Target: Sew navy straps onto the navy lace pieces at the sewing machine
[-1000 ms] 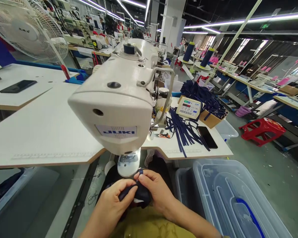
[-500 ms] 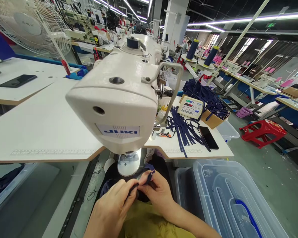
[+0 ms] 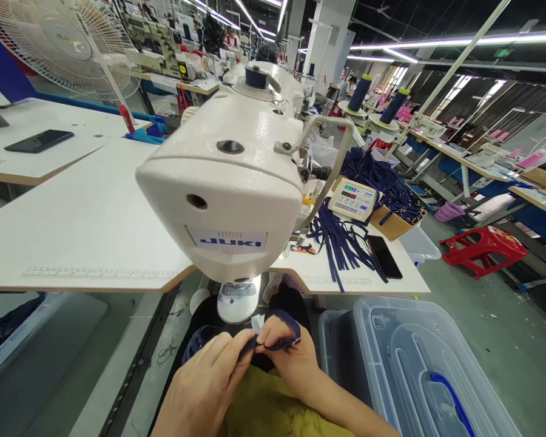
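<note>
Both my hands meet low in the middle, over my lap, just below the sewing machine [image 3: 227,200]. My left hand [image 3: 209,373] is closed, pinching a dark navy fabric strip [image 3: 287,328] between thumb and fingers. Close beside it, my right hand [image 3: 289,355] pinches the same strip, which loops up over the fingers. A small white tag [image 3: 257,322] sticks up by my right fingertips. More navy fabric [image 3: 200,341] hangs behind my left hand. The machine's free arm [image 3: 239,301] lies just beyond my hands and does not touch them.
Navy strips [image 3: 343,246] lie on the white table [image 3: 86,230] beside a phone [image 3: 384,257] and a control panel [image 3: 352,199]. A cardboard box [image 3: 394,223] holds more strips. A lidded plastic bin [image 3: 428,364] stands right; a fan [image 3: 68,45] is at left.
The strip now curves wider over my right fingers, and the white tag has come into sight. My right hand has turned slightly. The view has shifted a little.
</note>
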`<state>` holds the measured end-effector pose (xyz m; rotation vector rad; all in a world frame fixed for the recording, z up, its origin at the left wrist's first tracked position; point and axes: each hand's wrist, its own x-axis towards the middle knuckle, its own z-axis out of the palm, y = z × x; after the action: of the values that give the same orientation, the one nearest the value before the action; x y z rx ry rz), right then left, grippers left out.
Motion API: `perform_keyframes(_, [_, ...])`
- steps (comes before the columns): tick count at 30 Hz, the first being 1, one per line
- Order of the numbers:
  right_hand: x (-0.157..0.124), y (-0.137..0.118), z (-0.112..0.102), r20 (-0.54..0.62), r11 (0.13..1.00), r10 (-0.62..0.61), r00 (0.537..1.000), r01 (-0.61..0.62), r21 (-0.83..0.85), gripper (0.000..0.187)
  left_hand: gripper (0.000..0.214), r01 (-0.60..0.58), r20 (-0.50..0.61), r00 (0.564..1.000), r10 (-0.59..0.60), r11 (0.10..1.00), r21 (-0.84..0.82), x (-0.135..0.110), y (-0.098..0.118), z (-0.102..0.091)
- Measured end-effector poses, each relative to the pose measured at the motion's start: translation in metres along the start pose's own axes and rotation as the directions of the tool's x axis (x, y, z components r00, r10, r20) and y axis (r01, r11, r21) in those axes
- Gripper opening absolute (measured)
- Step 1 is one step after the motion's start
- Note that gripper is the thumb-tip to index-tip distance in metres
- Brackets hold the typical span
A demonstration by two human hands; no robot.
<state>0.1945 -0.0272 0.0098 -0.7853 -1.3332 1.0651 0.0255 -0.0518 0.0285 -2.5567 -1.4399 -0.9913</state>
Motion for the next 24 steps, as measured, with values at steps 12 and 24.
perform_keyframes(12, [0.002, -0.005, 0.001, -0.041, 1.000, -0.004, 0.999, 0.003, -0.028, 0.014, 0.021, 0.021, -0.017, 1.000, -0.024, 0.988, -0.154, 0.012, 0.001, -0.005])
perform_keyframes(24, [-0.002, -0.003, -0.003, 0.049, 0.994, 0.073, 0.996, -0.069, -0.082, 0.006, 0.018, 0.363, 0.266, 0.923, -0.277, 0.856, -0.368, 0.013, 0.000, -0.005])
